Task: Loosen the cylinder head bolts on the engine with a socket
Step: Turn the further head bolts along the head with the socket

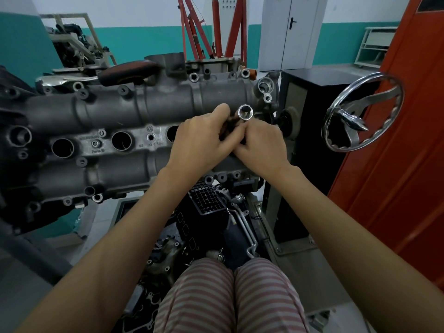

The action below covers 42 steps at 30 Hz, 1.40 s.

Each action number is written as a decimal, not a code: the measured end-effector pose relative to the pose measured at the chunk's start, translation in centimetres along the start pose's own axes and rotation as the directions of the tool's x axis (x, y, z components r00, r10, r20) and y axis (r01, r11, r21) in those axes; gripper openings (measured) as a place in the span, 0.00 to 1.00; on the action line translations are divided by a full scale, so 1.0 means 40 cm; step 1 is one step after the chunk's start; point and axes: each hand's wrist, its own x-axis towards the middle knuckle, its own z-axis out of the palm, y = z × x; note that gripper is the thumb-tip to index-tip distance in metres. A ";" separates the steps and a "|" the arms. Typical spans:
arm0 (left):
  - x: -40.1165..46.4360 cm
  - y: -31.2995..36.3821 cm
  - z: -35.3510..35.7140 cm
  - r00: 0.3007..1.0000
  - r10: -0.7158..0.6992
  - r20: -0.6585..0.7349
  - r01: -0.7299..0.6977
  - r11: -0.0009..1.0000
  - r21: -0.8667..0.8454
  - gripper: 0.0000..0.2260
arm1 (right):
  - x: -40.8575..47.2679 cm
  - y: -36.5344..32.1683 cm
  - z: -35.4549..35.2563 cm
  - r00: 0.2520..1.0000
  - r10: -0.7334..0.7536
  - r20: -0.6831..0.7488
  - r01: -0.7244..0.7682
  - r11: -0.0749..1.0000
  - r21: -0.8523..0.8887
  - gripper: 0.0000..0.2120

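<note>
The engine's cylinder head cover (125, 116) bears a cast VW roundel and blurred numbers, seemingly "89" and "33".

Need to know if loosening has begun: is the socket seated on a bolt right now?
No, the socket is held up between the left hand and right hand, its open end facing the camera, off the engine.

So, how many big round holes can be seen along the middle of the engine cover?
3: one hole at the left, one to its right, and one partly behind the left hand. The hands may hide more.
</note>
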 end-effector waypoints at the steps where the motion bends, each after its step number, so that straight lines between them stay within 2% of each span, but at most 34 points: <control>1: 0.000 0.002 0.000 1.000 0.002 -0.002 -0.002 1.000 0.003 0.22 | 0.001 0.000 0.000 1.000 0.012 0.016 -0.012 1.000 0.002 0.11; 3: -0.001 0.004 -0.001 1.000 0.003 0.002 -0.003 1.000 0.009 0.21 | 0.001 -0.001 0.000 0.999 0.025 0.030 -0.025 1.000 0.006 0.10; 8: 0.000 0.004 -0.001 1.000 -0.012 0.006 0.012 1.000 0.012 0.20 | 0.002 0.000 -0.001 0.999 0.031 0.041 -0.030 0.999 -0.011 0.14; 14: 0.001 -0.005 0.003 1.000 -0.010 -0.003 0.010 1.000 0.005 0.23 | 0.004 -0.002 -0.004 1.000 0.009 0.030 -0.008 1.000 -0.015 0.14; 24: -0.001 0.009 -0.001 1.000 -0.009 0.010 0.009 1.000 0.028 0.21 | 0.000 0.001 -0.001 0.998 0.034 0.043 -0.035 0.999 0.017 0.08; 38: 0.000 0.002 0.001 1.000 0.003 -0.003 -0.003 1.000 0.029 0.22 | 0.006 0.000 -0.005 0.996 0.019 0.088 -0.015 0.999 -0.044 0.16; 42: -0.001 0.008 0.000 1.000 -0.011 -0.008 0.011 1.000 0.029 0.18 | 0.004 0.002 -0.004 0.997 0.038 0.073 -0.037 0.999 -0.020 0.16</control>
